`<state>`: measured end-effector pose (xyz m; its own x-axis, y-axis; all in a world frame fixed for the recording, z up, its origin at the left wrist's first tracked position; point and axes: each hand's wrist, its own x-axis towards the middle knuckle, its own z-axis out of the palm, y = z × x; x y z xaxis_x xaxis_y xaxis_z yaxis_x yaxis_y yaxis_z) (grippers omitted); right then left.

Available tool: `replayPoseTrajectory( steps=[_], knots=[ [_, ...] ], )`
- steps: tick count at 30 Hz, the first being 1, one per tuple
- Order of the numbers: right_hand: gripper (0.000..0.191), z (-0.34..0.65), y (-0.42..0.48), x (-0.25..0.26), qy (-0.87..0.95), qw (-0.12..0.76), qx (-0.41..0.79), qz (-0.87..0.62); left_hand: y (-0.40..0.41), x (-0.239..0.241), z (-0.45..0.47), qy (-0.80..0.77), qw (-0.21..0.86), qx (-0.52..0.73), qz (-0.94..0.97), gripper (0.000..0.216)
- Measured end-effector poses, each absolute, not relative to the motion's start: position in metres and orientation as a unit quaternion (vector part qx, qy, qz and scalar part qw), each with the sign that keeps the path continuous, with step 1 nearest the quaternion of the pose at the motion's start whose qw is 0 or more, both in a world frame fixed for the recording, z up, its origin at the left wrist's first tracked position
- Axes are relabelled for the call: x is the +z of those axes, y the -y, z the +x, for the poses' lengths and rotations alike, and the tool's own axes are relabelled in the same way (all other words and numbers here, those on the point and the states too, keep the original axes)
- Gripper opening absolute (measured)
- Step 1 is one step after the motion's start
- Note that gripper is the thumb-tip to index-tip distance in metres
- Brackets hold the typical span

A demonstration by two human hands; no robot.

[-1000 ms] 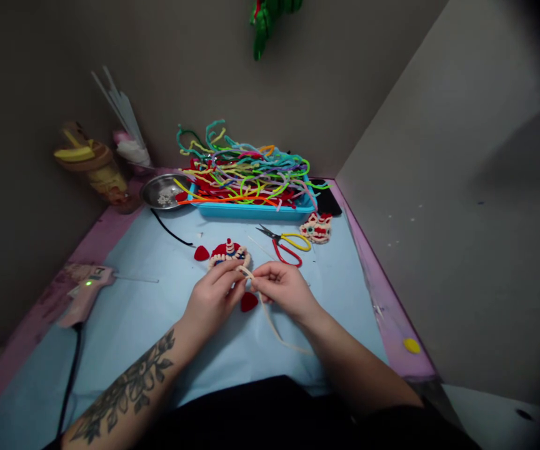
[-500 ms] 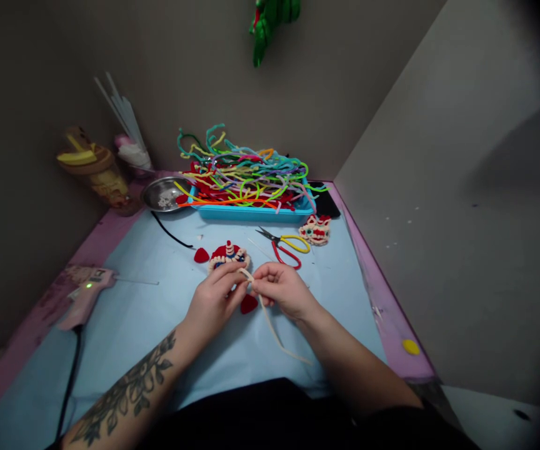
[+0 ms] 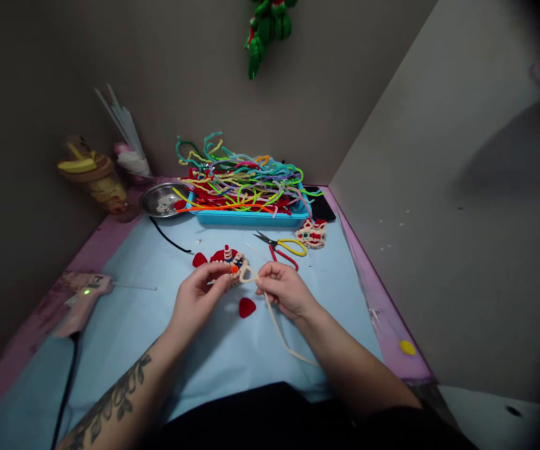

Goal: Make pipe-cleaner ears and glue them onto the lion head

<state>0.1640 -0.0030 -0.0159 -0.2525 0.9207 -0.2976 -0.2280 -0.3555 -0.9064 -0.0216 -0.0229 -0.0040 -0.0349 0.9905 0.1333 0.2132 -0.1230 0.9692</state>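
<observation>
My left hand (image 3: 200, 299) and my right hand (image 3: 282, 289) meet over the light blue mat (image 3: 157, 325), both pinched on a cream pipe cleaner (image 3: 277, 328). Its far end is bent into a small loop between my fingertips, and its tail trails back toward my body. Just beyond my fingers lies a red and cream pipe-cleaner figure (image 3: 227, 257). A red heart-shaped piece (image 3: 246, 307) lies between my hands, and another red piece (image 3: 199, 259) sits left of the figure.
Red and yellow scissors (image 3: 283, 247) and a second small figure (image 3: 312, 232) lie behind my right hand. A blue tray (image 3: 251, 217) holds several coloured pipe cleaners. A metal bowl (image 3: 162, 199), a cup, a glue gun (image 3: 82, 298) and a phone (image 3: 321, 205) ring the mat.
The cream pipe cleaner's end now forms a small loop. My left hand has shifted a little left and my hands have spread slightly. The camera tilted down a bit.
</observation>
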Motion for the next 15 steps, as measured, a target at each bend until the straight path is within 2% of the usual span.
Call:
replayPoseTrajectory(
  steps=[5,15],
  knots=[
    [0.019,0.1664,0.0059,-0.0241,0.429,0.365,0.704,-0.433,0.02,-0.0035,-0.0196,-0.523,0.532,0.392,0.538,0.024],
    [0.017,0.1659,0.0086,-0.021,0.463,0.314,0.72,-0.412,0.019,-0.0018,-0.0182,-0.499,0.588,0.361,0.525,0.019]
  ],
)
